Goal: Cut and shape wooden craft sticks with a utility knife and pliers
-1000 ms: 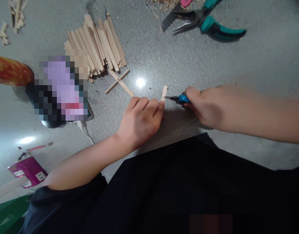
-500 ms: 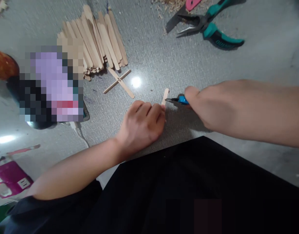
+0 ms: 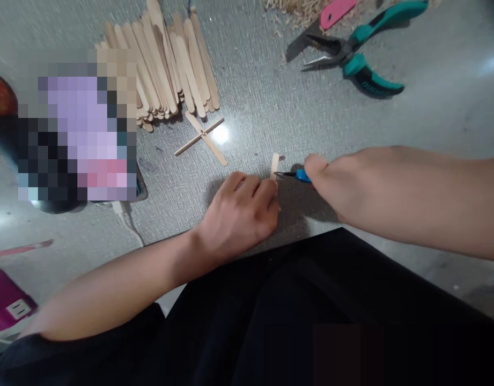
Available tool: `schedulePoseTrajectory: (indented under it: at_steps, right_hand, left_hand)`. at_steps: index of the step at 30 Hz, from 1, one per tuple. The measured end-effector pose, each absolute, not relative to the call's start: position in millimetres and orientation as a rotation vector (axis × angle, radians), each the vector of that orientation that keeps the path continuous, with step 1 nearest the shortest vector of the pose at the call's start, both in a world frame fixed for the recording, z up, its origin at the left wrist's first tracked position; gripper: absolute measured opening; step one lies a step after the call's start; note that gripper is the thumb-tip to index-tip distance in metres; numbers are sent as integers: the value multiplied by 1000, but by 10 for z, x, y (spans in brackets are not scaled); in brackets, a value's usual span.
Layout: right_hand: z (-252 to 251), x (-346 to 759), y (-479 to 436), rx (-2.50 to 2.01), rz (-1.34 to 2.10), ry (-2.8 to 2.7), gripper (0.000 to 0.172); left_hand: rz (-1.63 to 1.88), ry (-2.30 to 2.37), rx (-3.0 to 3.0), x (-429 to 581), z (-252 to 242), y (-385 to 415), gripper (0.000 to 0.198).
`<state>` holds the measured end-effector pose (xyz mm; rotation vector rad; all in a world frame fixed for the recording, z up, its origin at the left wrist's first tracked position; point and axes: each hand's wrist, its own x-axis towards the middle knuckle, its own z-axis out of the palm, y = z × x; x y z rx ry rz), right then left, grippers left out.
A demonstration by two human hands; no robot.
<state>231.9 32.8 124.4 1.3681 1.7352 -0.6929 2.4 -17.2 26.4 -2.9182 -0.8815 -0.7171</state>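
My left hand (image 3: 244,206) is closed on a wooden craft stick (image 3: 274,162), pressing it down against the table. The stick's rounded far end sticks out past my fingers; the rest lies hidden under the hand. My right hand (image 3: 321,174) is closed around a blue-handled craft knife (image 3: 301,175), most of its handle covered by the fingers. Its thin dark tip touches the stick's right edge, just beyond my left knuckles. Ahead of my left hand lie two sticks joined in a cross (image 3: 214,146), one flat and one on its edge.
A pile of craft sticks (image 3: 162,69) lies at the back left, beside a blurred-out phone (image 3: 141,187) with a white cable (image 3: 128,222). Teal-handled long-nose pliers (image 3: 353,56), a pink-handled blade (image 3: 335,13) and wood shavings (image 3: 290,6) lie at the back right. A purple power socket (image 3: 7,303) is at left.
The whole view has shifted a little. My left hand still holds the stick, and the knife tip stays against the stick's edge with only a slight shift.
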Motion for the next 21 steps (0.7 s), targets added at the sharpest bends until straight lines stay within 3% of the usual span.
schedulePoseTrajectory:
  at_steps: [5, 11, 17, 21]
  right_hand:
    - [1228, 2378, 257, 1204, -621, 1775, 37]
    - [930, 2688, 101, 1298, -702, 2049, 16]
    - [817, 2827, 78, 1316, -744, 2149, 40]
    - [768, 2896, 61, 1360, -780, 2186, 36]
  left_hand:
    - [-651, -895, -2884, 25, 270, -185, 20]
    - [-563, -904, -2867, 16, 277, -192, 32]
    - [-545, -894, -2849, 2, 290, -177, 29]
    - [-505, -893, -2858, 3, 284, -177, 30]
